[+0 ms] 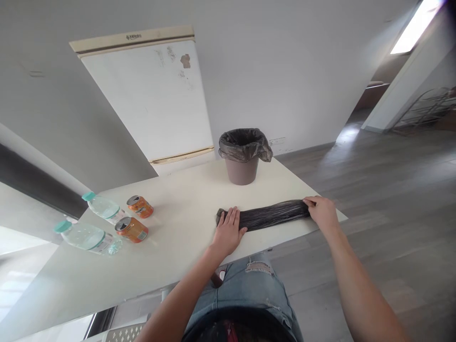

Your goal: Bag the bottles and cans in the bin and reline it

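A black plastic garbage bag (272, 215), folded into a long narrow strip, lies across the white table near its front edge. My left hand (228, 231) rests flat on the bag's left end, fingers stretched out and thumb apart, pressing rather than gripping. At the other end, my right hand (321, 212) pinches the bag's tip between thumb and fingers, close to the table's right edge. Behind the strip stands a mauve trash can (242, 172), with a dark liner (245, 147) folded over its rim.
To the left on the table (178, 228) are two orange soda cans, one farther back (141, 207) and one nearer (132, 230). Beside them stand or lie two clear plastic bottles (103, 207) (83, 236) with teal caps. A white refrigerator (149, 99) is behind the table.
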A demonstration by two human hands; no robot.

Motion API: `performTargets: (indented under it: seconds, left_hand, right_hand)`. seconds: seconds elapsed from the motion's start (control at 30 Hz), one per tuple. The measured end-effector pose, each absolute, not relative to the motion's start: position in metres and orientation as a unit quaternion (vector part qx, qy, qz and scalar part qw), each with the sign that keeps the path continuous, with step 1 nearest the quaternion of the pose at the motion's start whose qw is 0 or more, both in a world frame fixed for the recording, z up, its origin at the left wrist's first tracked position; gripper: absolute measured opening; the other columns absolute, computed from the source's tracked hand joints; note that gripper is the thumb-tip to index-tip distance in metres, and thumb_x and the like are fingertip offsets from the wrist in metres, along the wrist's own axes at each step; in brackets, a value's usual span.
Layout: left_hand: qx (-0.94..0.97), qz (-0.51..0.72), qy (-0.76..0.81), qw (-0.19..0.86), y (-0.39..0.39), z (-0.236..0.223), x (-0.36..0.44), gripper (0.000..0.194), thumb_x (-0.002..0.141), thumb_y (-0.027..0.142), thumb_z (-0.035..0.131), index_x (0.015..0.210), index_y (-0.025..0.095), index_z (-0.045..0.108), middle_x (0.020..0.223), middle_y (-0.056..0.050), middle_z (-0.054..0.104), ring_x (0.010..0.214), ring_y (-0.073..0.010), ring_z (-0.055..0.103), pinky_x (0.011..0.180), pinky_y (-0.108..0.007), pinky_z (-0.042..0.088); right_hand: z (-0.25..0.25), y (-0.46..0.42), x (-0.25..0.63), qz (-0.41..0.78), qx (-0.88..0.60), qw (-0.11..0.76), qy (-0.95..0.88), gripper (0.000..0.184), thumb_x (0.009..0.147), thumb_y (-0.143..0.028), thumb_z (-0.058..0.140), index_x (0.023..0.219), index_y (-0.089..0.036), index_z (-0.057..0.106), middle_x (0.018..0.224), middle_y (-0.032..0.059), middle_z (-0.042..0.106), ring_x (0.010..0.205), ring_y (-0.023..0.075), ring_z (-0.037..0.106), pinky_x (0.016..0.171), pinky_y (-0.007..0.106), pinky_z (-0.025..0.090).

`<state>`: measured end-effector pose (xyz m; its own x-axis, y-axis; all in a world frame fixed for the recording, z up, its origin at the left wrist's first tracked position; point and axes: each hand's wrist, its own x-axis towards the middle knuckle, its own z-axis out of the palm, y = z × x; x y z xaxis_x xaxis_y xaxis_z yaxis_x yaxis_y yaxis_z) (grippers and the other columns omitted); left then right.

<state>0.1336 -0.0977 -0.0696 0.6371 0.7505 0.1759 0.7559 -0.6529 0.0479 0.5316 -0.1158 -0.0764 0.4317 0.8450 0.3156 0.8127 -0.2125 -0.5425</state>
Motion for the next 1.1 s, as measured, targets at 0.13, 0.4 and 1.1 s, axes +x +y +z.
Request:
performTargets:
  seconds: [0.13,0.4,1.1]
  left_hand:
    - [-0.908,-0.121,-0.400,0.028,-0.102,-0.064,0.119,0.059,0.107,0.040,0.048,0.160,0.016,0.042,0.151,-0.018,0.059,0.142,-0.0319,0.055,0.124,-0.056,0.038]
    - [-0.886,-0.133,-0.444,0.035,-0.116,-0.049,0.052,0.054,0.105,0.040,0.053,0.154,0.018,0.049,0.131,-0.014,0.064,0.123,-0.0320,0.060,0.116,-0.056,0.045]
    - [-0.844,-0.207,-0.489,-0.070,-0.128,-0.039,-0.014,0.036,0.098,0.039,0.065,0.129,0.023,0.058,0.130,-0.009,0.064,0.122,-0.0281,0.061,0.107,-0.046,0.052]
  right_hand:
    - [-0.066,-0.111,0.532,0.030,-0.797,0.331,-0.504,0.035,0.091,-0.041,0.050,0.090,-0.019,0.078,0.097,0.0160,0.077,0.082,0.0293,0.067,0.083,0.043,0.048]
    - [-0.074,-0.126,0.488,0.037,-0.858,0.285,-0.426,0.065,0.089,-0.069,0.056,0.113,-0.010,0.072,0.104,0.0271,0.071,0.106,0.0417,0.065,0.091,0.052,0.049]
    - [-0.034,-0.110,0.325,0.493,-0.426,0.740,-0.167,0.042,0.081,-0.057,0.078,0.107,-0.026,0.069,0.117,0.0080,0.074,0.111,0.0276,0.071,0.091,0.042,0.064]
